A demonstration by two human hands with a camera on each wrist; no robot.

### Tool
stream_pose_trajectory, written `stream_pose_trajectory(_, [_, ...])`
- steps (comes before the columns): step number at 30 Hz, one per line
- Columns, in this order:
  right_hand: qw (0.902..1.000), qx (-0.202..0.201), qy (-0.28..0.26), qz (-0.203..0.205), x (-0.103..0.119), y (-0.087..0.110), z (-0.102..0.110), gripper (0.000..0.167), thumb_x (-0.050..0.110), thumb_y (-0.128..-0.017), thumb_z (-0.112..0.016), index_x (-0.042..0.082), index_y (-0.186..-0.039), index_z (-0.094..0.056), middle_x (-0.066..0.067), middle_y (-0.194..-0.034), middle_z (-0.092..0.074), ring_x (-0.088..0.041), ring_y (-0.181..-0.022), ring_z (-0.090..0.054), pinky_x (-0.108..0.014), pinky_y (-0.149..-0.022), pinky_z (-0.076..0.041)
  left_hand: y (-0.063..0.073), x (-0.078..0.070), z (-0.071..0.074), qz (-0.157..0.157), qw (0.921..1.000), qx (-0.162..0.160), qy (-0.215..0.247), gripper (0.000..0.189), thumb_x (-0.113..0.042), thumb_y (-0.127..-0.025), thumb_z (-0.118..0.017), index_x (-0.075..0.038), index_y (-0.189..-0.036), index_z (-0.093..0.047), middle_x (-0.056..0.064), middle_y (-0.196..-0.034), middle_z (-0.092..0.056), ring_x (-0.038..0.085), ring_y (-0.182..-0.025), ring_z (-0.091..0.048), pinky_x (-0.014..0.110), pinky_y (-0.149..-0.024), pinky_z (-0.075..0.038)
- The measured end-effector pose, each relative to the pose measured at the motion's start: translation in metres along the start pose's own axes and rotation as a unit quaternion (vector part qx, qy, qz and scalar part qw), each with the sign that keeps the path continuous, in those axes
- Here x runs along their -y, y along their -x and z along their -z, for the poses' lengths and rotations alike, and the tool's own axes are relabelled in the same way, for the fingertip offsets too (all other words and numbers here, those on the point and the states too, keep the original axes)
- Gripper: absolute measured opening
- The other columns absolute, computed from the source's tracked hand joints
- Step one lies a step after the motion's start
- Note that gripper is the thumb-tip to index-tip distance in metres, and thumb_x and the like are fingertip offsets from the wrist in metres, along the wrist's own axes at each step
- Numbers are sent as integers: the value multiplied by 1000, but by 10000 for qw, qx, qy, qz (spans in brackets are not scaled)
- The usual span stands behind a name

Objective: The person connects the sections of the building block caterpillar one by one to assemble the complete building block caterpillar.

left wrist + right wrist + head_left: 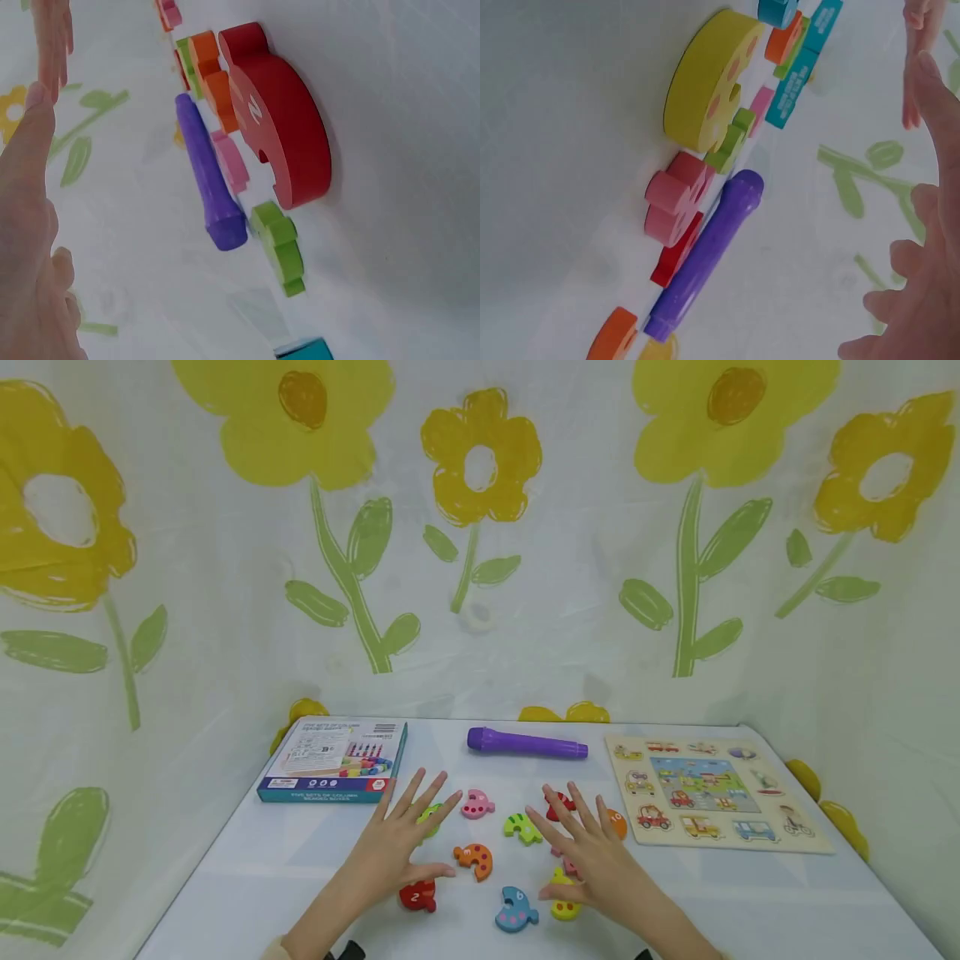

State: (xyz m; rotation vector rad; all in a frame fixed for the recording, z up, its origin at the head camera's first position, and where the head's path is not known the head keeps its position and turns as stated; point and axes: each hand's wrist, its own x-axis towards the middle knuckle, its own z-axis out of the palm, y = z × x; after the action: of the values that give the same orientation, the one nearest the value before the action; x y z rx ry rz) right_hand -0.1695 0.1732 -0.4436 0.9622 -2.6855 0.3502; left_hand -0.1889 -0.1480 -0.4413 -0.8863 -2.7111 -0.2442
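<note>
Both my left hand (399, 843) and my right hand (592, 852) hover over the table with fingers spread, holding nothing. Below the left one lies a red wooden piece marked 2 (418, 896), with an orange spotted piece (474, 860) beside its thumb and a green piece (430, 818) partly behind its fingers. Under the right hand are a yellow piece (566, 906) and a pink piece (676, 201), both partly hidden in the head view. Around its fingers show a red piece (558, 807) and an orange piece (617, 823). Between the hands lie blue (513, 910), green striped (522, 829) and pink spotted (476, 804) pieces.
A purple toy microphone (527, 744) lies toward the back of the white table (225, 885). At back left is a flat boxed toy (333, 760); on the right lies a wooden vehicle puzzle board (712, 793). A flower-printed cloth (540, 635) hangs behind.
</note>
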Motion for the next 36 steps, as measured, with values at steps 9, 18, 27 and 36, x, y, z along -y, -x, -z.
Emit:
stream_pose_trajectory(9, [9992,362,-113,112,10,-6,-2,94,62,-79,-66,31,-155,-19,-2,-162,2,-38,-146,2,-66,-112,-6,5,9,2,190,9994,110,249,96,-61,-79,-68,-25,-155,-22,-5,-162,-3,26,-147,6,54,-114,12])
stream_pose_trajectory(18, [9939,878,-639,211,24,-14,-7,99,63,-79,-65,31,-156,-11,1,-162,-4,-35,-146,2,-67,-110,-15,10,18,0,516,9948,598,638,98,-56,-82,-69,-20,-156,-16,1,-160,-19,27,-146,-13,55,-115,-16])
stream_pose_trajectory(27, [9888,1178,-768,506,39,-21,-13,109,61,-74,-70,24,-156,-9,-1,-161,-12,-31,-146,-10,-56,-111,-23,12,35,6,781,9776,1021,1666,78,-40,-88,-69,-21,-153,-29,3,-156,-30,30,-143,-24,53,-108,-32])
stream_pose_trajectory(36, [9746,1557,-1391,809,49,-28,-20,106,59,-77,-70,19,-156,-11,-5,-160,-18,-29,-145,-19,-53,-106,-36,14,58,-3,614,9586,1226,2496,62,-31,-92,-66,-15,-147,-42,8,-150,-40,33,-140,-31,52,-106,-36])
